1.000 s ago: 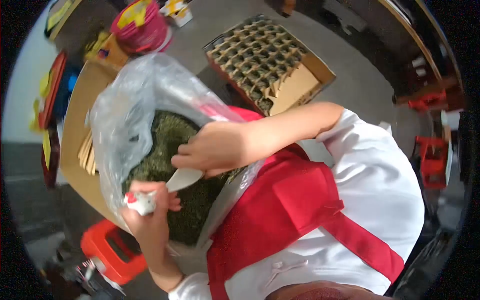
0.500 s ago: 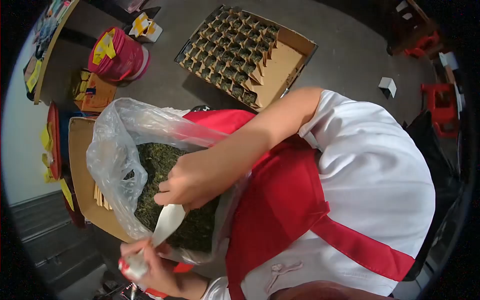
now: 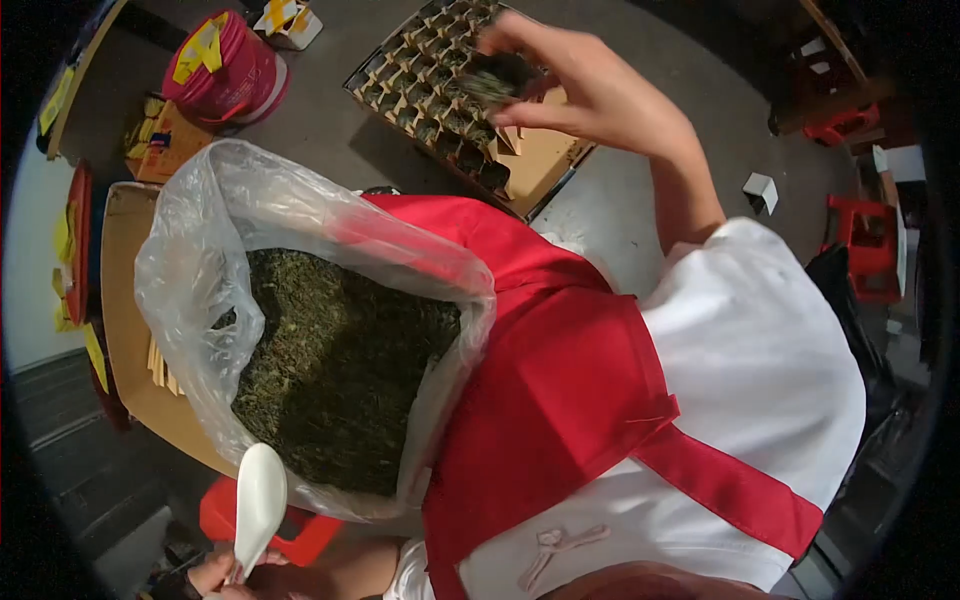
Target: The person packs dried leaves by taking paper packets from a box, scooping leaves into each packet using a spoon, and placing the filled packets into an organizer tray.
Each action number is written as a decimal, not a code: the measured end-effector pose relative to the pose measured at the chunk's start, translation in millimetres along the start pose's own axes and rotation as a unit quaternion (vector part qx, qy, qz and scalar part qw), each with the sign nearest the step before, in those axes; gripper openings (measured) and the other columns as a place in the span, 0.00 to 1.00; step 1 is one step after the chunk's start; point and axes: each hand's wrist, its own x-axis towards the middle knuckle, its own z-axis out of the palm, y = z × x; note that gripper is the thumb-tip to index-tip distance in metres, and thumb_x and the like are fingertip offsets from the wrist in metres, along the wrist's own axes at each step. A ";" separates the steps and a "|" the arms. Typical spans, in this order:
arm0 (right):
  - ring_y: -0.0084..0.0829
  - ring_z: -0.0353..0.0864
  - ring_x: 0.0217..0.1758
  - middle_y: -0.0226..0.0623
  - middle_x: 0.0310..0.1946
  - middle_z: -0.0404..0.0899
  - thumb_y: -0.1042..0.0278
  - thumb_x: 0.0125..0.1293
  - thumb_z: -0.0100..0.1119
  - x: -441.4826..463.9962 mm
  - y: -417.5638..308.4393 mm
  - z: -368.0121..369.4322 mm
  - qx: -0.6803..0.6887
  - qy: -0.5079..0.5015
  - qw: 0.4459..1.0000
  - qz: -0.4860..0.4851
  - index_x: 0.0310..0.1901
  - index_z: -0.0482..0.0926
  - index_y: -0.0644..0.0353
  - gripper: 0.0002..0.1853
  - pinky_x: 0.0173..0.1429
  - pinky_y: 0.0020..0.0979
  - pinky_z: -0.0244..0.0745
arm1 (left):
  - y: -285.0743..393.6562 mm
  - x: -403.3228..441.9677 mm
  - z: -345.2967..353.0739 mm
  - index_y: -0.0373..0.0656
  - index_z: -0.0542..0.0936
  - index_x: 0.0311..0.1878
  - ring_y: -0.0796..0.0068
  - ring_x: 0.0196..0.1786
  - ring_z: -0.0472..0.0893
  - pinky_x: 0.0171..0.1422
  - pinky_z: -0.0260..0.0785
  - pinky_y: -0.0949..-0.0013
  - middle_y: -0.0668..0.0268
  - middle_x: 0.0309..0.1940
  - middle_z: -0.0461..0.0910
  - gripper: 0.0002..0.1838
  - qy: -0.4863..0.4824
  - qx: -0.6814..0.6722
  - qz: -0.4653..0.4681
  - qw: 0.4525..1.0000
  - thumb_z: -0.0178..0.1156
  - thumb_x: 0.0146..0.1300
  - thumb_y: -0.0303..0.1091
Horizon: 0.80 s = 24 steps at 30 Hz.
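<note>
In the head view, my left hand [image 3: 225, 572], at the lower left, grips the handle of a white spoon [image 3: 262, 495]. The spoon's bowl points up beside the rim of a clear plastic bag [image 3: 200, 235]. Inside the bag lies a broad mass of dark green dried leaves [image 3: 320, 370]. My right hand [image 3: 590, 85] is over a shallow cardboard box [image 3: 545, 165] holding rows of small brown paper pouches [image 3: 425, 105] with green leaves in them. Between its curved thumb and fingers is a blurred clump of dark green leaves [image 3: 495, 80]; any wrapping around it cannot be made out.
A cardboard carton [image 3: 125, 300] surrounds the bag, with pale flat strips [image 3: 162, 365] at its side. A pink bucket [image 3: 230, 75] and a smaller carton [image 3: 170, 145] are at the upper left. Red stools [image 3: 865, 240] stand at right; a red plastic piece [image 3: 300, 540] is below the bag.
My right hand has moved from above the bag up and right to the box of pouches. My left hand, holding the spoon, has shifted down and left. The leaves in the bag are uncovered.
</note>
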 end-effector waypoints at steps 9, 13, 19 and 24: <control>0.32 0.83 0.44 0.44 0.47 0.74 0.76 0.54 0.70 -97.7 88.3 86.4 0.052 -0.045 0.953 0.294 0.53 0.67 0.61 0.27 0.48 0.33 0.82 | -16.1 -9.4 27.7 0.40 0.74 0.33 0.80 0.26 0.72 0.30 0.67 0.78 0.66 0.26 0.69 0.08 0.074 -0.073 -0.210 0.972 0.52 0.67 0.32; 0.50 0.79 0.54 0.51 0.49 0.78 0.71 0.51 0.74 -95.8 101.3 104.6 0.017 -0.039 0.966 0.257 0.53 0.68 0.60 0.29 0.53 0.41 0.75 | -12.5 -15.5 27.3 0.39 0.74 0.33 0.79 0.27 0.73 0.31 0.69 0.76 0.66 0.26 0.69 0.10 0.007 -0.111 -0.247 0.963 0.54 0.68 0.35; 0.47 0.79 0.56 0.48 0.52 0.77 0.70 0.50 0.76 -101.3 103.2 116.8 0.043 -0.042 0.958 0.282 0.57 0.66 0.58 0.34 0.56 0.41 0.76 | -20.1 -24.6 29.8 0.36 0.74 0.37 0.75 0.23 0.76 0.26 0.69 0.75 0.61 0.25 0.73 0.11 -0.124 -0.116 -0.243 0.955 0.57 0.68 0.36; 0.40 0.83 0.49 0.45 0.51 0.78 0.69 0.57 0.72 -96.5 72.8 90.1 0.043 -0.049 0.947 0.315 0.59 0.65 0.58 0.31 0.49 0.36 0.82 | -23.4 -24.1 48.6 0.33 0.80 0.38 0.71 0.27 0.81 0.31 0.74 0.73 0.60 0.27 0.81 0.06 -0.225 -0.096 -0.262 0.933 0.64 0.60 0.25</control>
